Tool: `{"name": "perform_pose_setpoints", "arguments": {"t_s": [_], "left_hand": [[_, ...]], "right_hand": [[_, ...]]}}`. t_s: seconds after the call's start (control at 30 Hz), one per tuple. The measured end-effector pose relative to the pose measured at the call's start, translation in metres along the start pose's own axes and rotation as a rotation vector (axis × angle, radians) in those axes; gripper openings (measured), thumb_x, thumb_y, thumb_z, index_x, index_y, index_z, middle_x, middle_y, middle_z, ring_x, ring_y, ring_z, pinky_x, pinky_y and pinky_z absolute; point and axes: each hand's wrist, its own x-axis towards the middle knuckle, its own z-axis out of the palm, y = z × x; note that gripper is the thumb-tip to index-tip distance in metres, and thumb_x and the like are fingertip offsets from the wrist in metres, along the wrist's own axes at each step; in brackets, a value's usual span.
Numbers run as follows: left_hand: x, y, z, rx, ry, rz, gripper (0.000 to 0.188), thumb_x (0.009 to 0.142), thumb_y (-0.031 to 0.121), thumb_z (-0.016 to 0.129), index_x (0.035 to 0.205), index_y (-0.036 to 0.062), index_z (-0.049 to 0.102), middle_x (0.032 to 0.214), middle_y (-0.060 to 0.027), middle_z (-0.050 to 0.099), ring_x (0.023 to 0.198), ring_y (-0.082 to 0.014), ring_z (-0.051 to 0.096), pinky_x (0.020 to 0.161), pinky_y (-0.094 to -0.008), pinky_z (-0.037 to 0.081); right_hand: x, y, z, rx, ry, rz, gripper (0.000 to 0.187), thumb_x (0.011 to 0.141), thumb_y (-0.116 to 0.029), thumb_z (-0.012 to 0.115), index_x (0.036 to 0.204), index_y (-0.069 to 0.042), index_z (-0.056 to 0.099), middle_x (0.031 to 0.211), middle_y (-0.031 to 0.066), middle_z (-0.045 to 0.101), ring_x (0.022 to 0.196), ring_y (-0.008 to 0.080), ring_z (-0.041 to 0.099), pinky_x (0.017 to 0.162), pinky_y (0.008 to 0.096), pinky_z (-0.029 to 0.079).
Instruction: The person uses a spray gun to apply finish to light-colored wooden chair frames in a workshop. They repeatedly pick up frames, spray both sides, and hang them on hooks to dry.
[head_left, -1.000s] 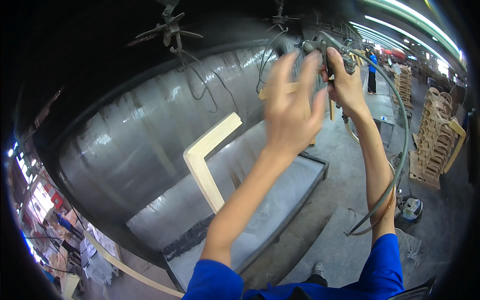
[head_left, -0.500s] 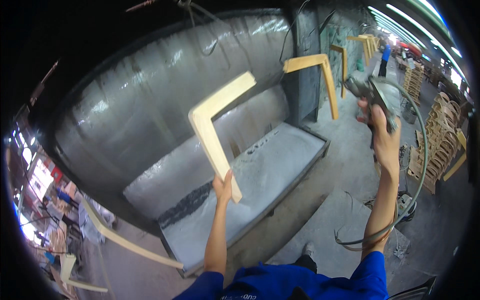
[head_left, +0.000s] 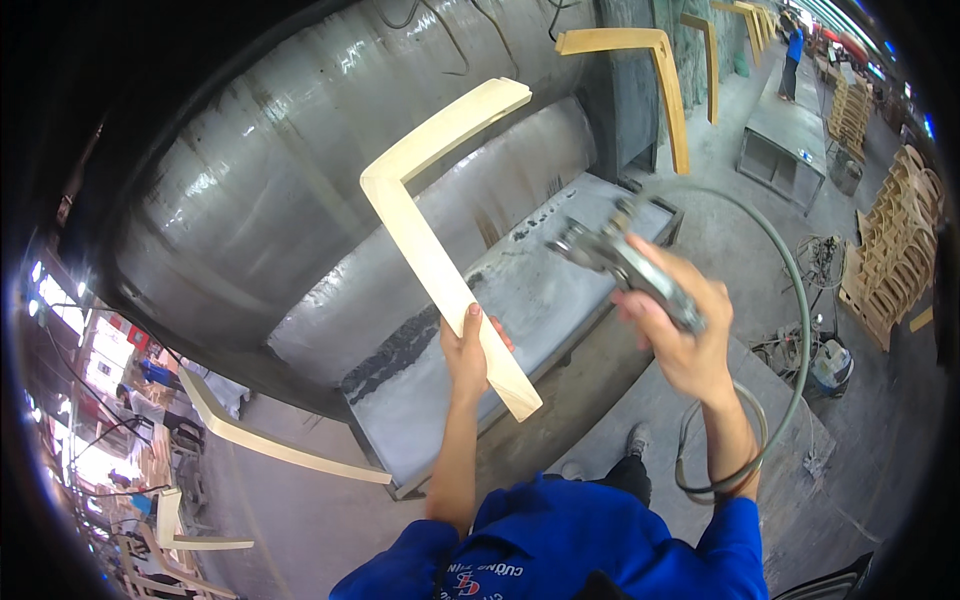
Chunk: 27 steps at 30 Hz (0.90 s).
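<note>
- We have the left hand wrapped round the lower leg of a pale L-shaped wood piece, fingers closed on it near its bottom end; the piece stands up and away from us in front of the curved metal booth wall.
- Our right hand is closed round the grip of a spray gun, its nozzle end turned toward the piece but well apart from it. A green hose loops from the gun down round the right wrist.
- We judge this to be the aiming step: the piece is presented and the gun is raised, yet no mist shows.
- The next move seems to call for a steady left grip and the gun brought nearer, square to a face of the wood.
- More wood pieces hang farther along the booth.
- Hard to make out: whether a finger presses the trigger, since the gun is blurred; how the piece hangs, as no hook shows at its top end; the dark left rim; the far person is too small to read.
</note>
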Motion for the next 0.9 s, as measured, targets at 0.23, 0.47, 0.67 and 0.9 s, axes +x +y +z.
{"name": "perform_pose_setpoints", "arguments": {"t_s": [0.23, 0.47, 0.67, 0.9], "left_hand": [[-0.019, 0.005, -0.003, 0.092, 0.014, 0.128, 0.025, 0.105, 0.018, 0.059, 0.113, 0.0015, 0.042, 0.074, -0.0113, 0.060, 0.053, -0.0188, 0.061, 0.049, -0.0344, 0.053], [-0.021, -0.005, -0.021, 0.182, 0.014, 0.162, 0.030, 0.100, 0.016, 0.066, 0.112, 0.0004, 0.043, 0.079, -0.0106, 0.061, 0.055, -0.0189, 0.062, 0.051, -0.0351, 0.053], [0.018, -0.011, -0.077, 0.864, 0.172, 0.599, 0.045, 0.086, 0.026, 0.083, 0.108, -0.0008, 0.054, 0.087, -0.0189, 0.069, 0.062, -0.0361, 0.068, 0.060, -0.0437, 0.056], [0.068, 0.020, -0.120, 1.127, 0.230, 0.564, 0.045, 0.084, 0.029, 0.085, 0.104, -0.0019, 0.059, 0.088, -0.0254, 0.073, 0.083, -0.0445, 0.074, 0.070, -0.0483, 0.058]], "right_hand": [[0.071, -0.006, 0.015, 0.117, -0.010, 0.201, 0.041, 0.098, -0.017, 0.073, 0.137, -0.008, 0.067, 0.082, 0.0009, 0.070, 0.063, 0.0051, 0.059, 0.053, 0.0224, 0.046], [0.126, 0.058, -0.059, -0.203, 0.204, 0.295, 0.027, 0.102, -0.033, 0.068, 0.109, -0.007, 0.071, 0.074, -0.0008, 0.064, 0.057, 0.0035, 0.054, 0.043, 0.0219, 0.039], [0.118, 0.012, -0.090, -0.220, 0.143, 0.259, 0.037, 0.103, -0.032, 0.065, 0.128, -0.006, 0.063, 0.085, 0.0040, 0.067, 0.068, 0.0084, 0.061, 0.043, 0.0228, 0.045], [0.120, -0.091, -0.083, 0.251, -0.204, 0.280, 0.056, 0.101, -0.046, 0.060, 0.128, 0.003, 0.058, 0.079, 0.0083, 0.066, 0.056, 0.0119, 0.060, 0.035, 0.0221, 0.040]]}}
